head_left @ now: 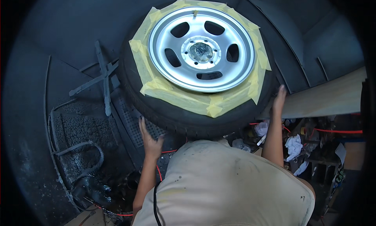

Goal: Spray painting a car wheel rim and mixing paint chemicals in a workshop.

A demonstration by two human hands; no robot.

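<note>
A silver wheel rim (pixel 235 34) with oval openings sits in a black tire (pixel 180 120), ringed by yellow masking paper and tape (pixel 211 106). Crumpled clear material (pixel 200 51) covers the hub centre. My left hand (pixel 152 137) is open at the tire’s lower left, fingers spread, fingertips at or very near the tread. On the other side, my right hand (pixel 277 100) is open with fingers stretched upward beside the tire; whether it touches is unclear. My torso in a stained light shirt (pixel 231 183) hides part of what lies below.
Dark coated walls (pixel 58 26) surround the tire. At left are a grey-coated cross frame (pixel 102 79), a perforated grey plate (pixel 133 116) and a curved hose (pixel 94 151). At right, a light board (pixel 325 92) stands above clutter with crumpled paper (pixel 293 145) and red hoses (pixel 337 130).
</note>
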